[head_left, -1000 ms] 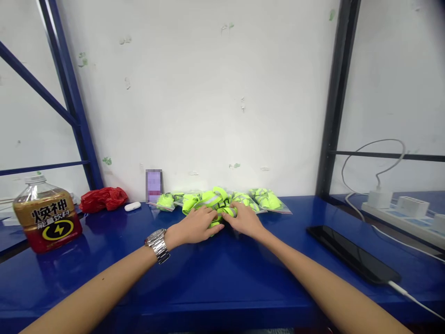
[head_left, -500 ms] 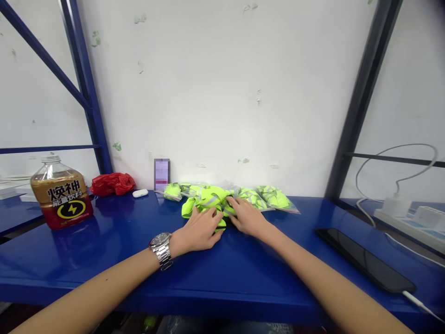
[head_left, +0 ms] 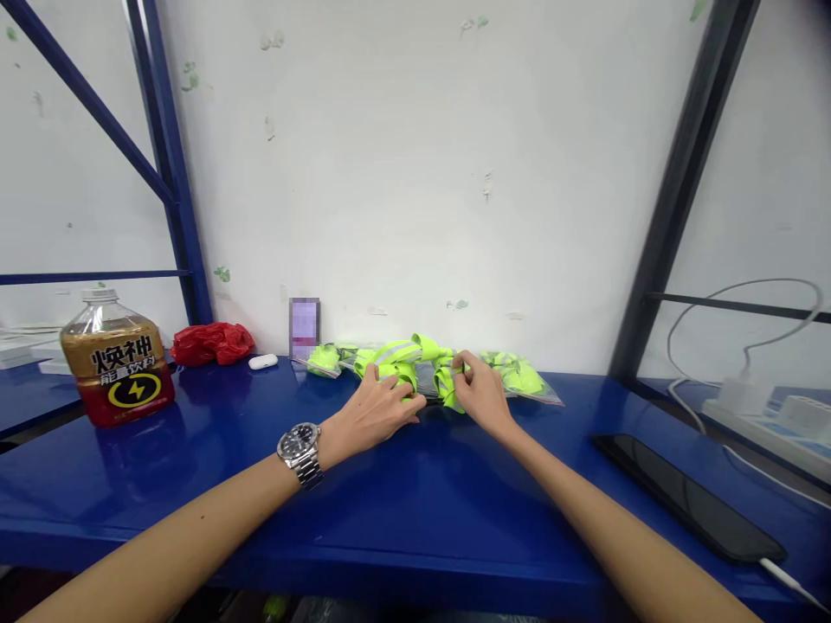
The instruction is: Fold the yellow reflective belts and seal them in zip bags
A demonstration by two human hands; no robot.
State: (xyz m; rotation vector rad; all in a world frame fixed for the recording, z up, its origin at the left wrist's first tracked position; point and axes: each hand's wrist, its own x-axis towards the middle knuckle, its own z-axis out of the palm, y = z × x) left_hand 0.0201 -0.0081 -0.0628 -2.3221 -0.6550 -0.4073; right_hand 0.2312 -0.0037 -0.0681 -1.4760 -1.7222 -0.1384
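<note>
A yellow-green strap bundle with grey reflective stripes (head_left: 397, 353) lies between my hands near the wall. My left hand (head_left: 371, 412), with a metal watch (head_left: 299, 444) on the wrist, is closed on the bundle's left part. My right hand (head_left: 481, 394) pinches the bundle's right part between thumb and fingers. The straps form loops, some raised off the table. Behind them lie clear plastic bags with similar yellow-green material, one at the left (head_left: 323, 360) and one at the right (head_left: 521, 375). My fingertips are partly hidden by the straps.
On the blue table (head_left: 402, 510) stand a large drink bottle (head_left: 118, 363) and a red plastic bag (head_left: 213, 343) at the left, with a white case (head_left: 263, 362) beside them. A phone (head_left: 304, 329) leans on the wall. A black phone (head_left: 688, 493) and power strip (head_left: 772, 424) are at the right.
My right hand has moved right and drawn part of the straps with it, so the bundle is spread wider. My left hand has shifted slightly and stays at the bundle.
</note>
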